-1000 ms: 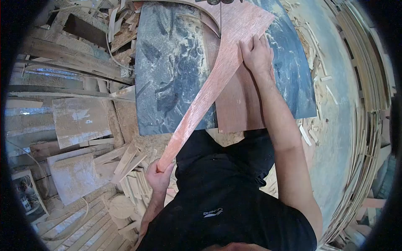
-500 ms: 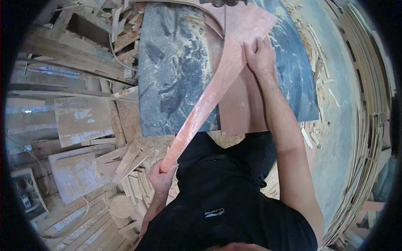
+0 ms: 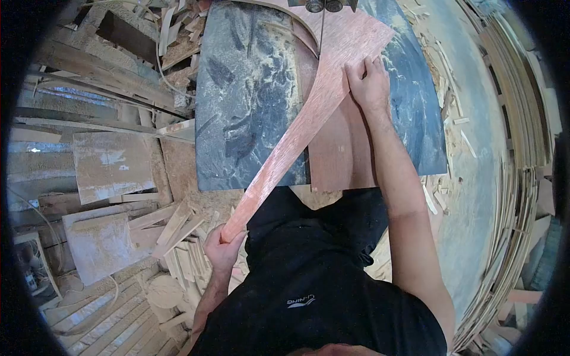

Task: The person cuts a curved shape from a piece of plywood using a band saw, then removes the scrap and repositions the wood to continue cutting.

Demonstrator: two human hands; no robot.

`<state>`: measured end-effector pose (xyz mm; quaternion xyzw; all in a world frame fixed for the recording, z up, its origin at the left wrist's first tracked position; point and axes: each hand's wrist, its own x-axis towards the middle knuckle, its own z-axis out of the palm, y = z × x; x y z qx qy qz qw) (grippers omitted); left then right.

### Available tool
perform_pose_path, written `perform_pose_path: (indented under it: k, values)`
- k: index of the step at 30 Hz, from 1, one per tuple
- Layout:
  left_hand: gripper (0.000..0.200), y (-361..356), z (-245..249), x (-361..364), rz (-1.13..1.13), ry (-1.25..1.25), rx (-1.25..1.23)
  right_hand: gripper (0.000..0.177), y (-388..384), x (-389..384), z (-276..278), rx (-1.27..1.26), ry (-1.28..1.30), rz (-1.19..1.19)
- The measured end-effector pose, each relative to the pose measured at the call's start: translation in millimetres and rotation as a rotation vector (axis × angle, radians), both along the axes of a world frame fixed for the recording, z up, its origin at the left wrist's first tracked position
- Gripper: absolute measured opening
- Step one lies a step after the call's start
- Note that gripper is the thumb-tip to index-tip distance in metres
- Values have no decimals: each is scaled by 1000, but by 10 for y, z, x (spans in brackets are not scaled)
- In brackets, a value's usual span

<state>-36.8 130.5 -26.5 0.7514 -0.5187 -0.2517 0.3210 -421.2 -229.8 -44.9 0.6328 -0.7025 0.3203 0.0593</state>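
A long curved reddish wooden piece (image 3: 297, 133) lies over the dusty dark machine table (image 3: 237, 118), its wide end at the top beside a thin upright blade (image 3: 322, 32). My left hand (image 3: 224, 248) grips the narrow end, which sticks out past the table's front edge. My right hand (image 3: 369, 83) rests at the right edge of the wide part, thumb on the near side and fingers bent over the wood. Under the piece is a flat brown board (image 3: 341, 154).
Guide wheels (image 3: 323, 6) sit above the blade. Wood scraps (image 3: 181, 228) and flat panels (image 3: 113, 166) lie at the left. Long thin strips (image 3: 516, 196) are stacked at the right. Offcuts (image 3: 466, 142) lie on the floor beside the table.
The narrow end and my left hand have shifted slightly left. The guide wheels and blade show more fully at the top. My right hand keeps nearly the same place on the wood.
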Motion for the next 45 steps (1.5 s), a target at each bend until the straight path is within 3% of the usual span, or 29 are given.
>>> perform_pose_path:
  k: [8, 11, 17, 20, 23, 26, 28, 35, 40, 44, 45]
  values:
    - [44, -36, 90, -81, 7, -129, -4, 64, 15, -2, 124, 76, -103, 19]
    - [45, 0, 28, -59, -10, -138, -56, 67, -62, -58, 121, 6, -77, -72]
    - [46, -10, 125, -16, -47, -111, -80, 71, -1117, -795, -39, 8, -648, -194]
    - [48, -14, 194, -23, -37, -141, -28, 67, -1355, -909, 101, 36, -623, -265]
    - [50, -16, 159, -69, -19, -169, -117, 58, -1862, -1303, -168, 379, -561, -308]
    - [54, -65, 201, -168, -23, -189, -41, 25, -1893, -1521, -217, 332, -1283, 6]
    - [55, -116, 211, -202, -33, -231, -85, 21, -1799, -1599, -84, 292, -1311, 8]
    - [57, -321, 279, -74, -204, -347, -188, 30, -660, -2019, 671, 167, -1213, -46]
    - [61, -710, 237, 356, -364, -299, -163, 22, 609, -2869, 393, 116, -1245, -195]
    - [30, -1292, 324, 581, -540, -277, -235, 20, 2217, -3048, 139, 8, -1374, -255]
    - [22, -1429, 267, 599, -507, -197, -236, 20, 2653, -3005, 79, 2, -1390, -410]
